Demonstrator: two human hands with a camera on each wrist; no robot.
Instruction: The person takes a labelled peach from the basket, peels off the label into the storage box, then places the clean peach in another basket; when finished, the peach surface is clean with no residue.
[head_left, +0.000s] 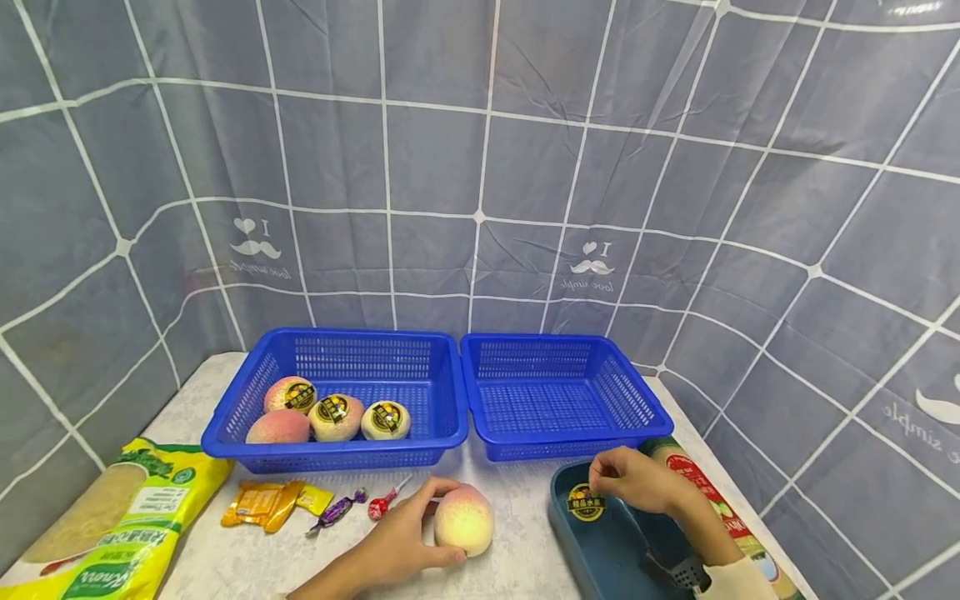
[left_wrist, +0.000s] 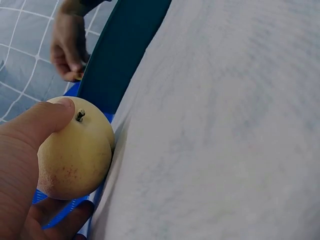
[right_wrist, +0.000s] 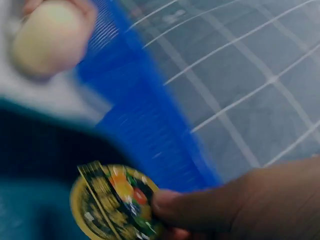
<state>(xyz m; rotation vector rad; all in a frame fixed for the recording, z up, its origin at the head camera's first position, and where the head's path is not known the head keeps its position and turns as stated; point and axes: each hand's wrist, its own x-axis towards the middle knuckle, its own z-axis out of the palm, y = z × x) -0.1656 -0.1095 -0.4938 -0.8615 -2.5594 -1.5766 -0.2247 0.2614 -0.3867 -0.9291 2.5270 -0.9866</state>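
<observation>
Peach, one, gripped by left hand off near-right corner of left basket; sticker, one, pinched by right hand over far-left corner of tray; basketed peaches, four; left fingers partly hidden, tray cropped.

Gridded curtains round a table form a booth.

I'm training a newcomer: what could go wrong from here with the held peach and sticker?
The sticker, pinched in the right hand over the teal tray, might cling to that hand or drop into the tray. The round peach, gripped by the left hand, could roll away if that grip loosens.
</observation>
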